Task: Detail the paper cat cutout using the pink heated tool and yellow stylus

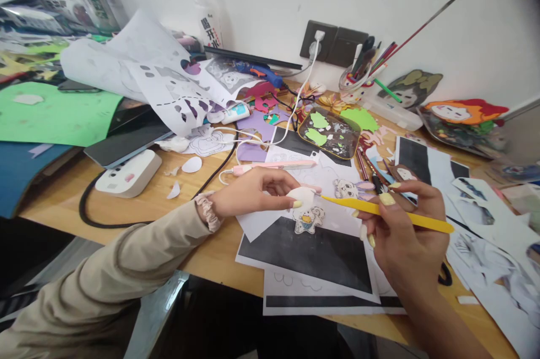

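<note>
Pinching a small white cutout [302,196] in our left hand [253,193], we clasp a yellow brush [388,214] in our right hand [407,235], tip touching it.

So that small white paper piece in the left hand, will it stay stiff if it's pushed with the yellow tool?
Probably not. The white piece looks thin, like the paper cutouts around it, so it would likely bend under the yellow tool. It seems very light: the left hand pinches it with only its fingers. It could tear at the edges.
</note>
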`<state>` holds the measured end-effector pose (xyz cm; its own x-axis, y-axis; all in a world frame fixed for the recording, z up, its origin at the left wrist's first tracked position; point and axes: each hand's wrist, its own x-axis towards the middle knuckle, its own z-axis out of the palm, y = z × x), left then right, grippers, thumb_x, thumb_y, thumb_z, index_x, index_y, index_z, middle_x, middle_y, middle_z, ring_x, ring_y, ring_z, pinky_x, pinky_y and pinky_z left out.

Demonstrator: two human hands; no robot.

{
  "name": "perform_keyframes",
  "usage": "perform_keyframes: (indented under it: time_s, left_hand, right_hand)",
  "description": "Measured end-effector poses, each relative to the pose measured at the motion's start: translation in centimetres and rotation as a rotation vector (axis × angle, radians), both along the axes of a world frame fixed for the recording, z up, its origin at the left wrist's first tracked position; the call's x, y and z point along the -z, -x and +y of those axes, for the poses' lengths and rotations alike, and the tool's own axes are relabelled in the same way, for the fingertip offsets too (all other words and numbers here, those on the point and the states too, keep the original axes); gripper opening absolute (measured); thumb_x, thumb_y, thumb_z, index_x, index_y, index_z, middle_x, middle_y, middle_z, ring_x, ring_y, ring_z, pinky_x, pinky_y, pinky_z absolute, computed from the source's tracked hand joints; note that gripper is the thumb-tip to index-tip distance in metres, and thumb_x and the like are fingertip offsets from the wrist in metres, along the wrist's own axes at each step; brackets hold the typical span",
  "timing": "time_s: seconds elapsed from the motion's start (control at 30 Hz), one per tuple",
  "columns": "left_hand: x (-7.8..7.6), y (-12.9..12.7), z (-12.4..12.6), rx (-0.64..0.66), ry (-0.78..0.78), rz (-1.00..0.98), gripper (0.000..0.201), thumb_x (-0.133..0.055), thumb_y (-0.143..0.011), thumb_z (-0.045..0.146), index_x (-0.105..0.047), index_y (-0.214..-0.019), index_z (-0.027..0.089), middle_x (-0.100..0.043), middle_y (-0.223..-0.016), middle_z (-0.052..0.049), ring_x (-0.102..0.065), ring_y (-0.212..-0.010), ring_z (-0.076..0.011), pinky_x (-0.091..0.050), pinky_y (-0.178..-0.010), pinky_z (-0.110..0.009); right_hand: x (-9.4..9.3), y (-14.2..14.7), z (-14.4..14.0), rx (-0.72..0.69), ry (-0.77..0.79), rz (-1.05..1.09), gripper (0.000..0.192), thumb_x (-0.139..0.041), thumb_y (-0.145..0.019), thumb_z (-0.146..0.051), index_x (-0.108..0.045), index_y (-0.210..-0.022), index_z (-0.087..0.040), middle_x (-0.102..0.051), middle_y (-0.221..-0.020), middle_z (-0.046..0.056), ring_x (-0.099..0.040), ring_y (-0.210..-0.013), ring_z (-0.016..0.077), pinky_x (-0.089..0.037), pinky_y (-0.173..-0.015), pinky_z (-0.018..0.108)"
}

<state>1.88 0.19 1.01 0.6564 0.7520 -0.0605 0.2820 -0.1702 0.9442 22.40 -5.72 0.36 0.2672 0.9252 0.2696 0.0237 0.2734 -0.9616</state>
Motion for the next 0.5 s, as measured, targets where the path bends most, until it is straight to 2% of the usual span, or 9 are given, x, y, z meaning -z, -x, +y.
perform_keyframes:
  time_s: [0.23,0.37,0.5]
  left_hand:
    - [1.2,0.2,0.2,-0.047,0.163,-0.217,0.016,-0.056,-0.068,0.025,-0.054,-0.080,0.014,-0.058,-0.082,-0.002,-0.053,-0.074,-0.0091,-0.044,-0.067,-0.021]
    - [1.0,0.2,0.2,-0.040,0.212,-0.218,0.015,-0.055,-0.070,0.023,-0.053,-0.082,0.014,-0.058,-0.076,0.000,-0.054,-0.068,-0.0077,-0.044,-0.064,-0.021]
    - [0.7,0.3,0.2,-0.032,0.190,-0.179,0.015,-0.054,-0.070,0.021,-0.054,-0.083,0.013,-0.057,-0.080,-0.001,-0.054,-0.070,-0.0080,-0.044,-0.066,-0.021]
  right_hand:
    - [-0.2,0.0,0.6,0.010,0.031,0.046,0.019,-0.052,-0.069,-0.014,-0.046,-0.083,-0.024,-0.054,-0.047,-0.004,-0.049,-0.036,0.0098,-0.036,-0.030,0.018]
    - [-0.4,-0.3,0.5,-0.027,0.004,0.035,0.020,-0.052,-0.069,-0.014,-0.044,-0.085,-0.023,-0.055,-0.048,-0.005,-0.050,-0.038,0.0102,-0.037,-0.031,0.018]
    - [-0.3,-0.3,0.2,-0.052,-0.031,-0.004,0.021,-0.053,-0.069,-0.014,-0.043,-0.085,-0.023,-0.057,-0.051,-0.005,-0.052,-0.040,0.0114,-0.038,-0.029,0.018]
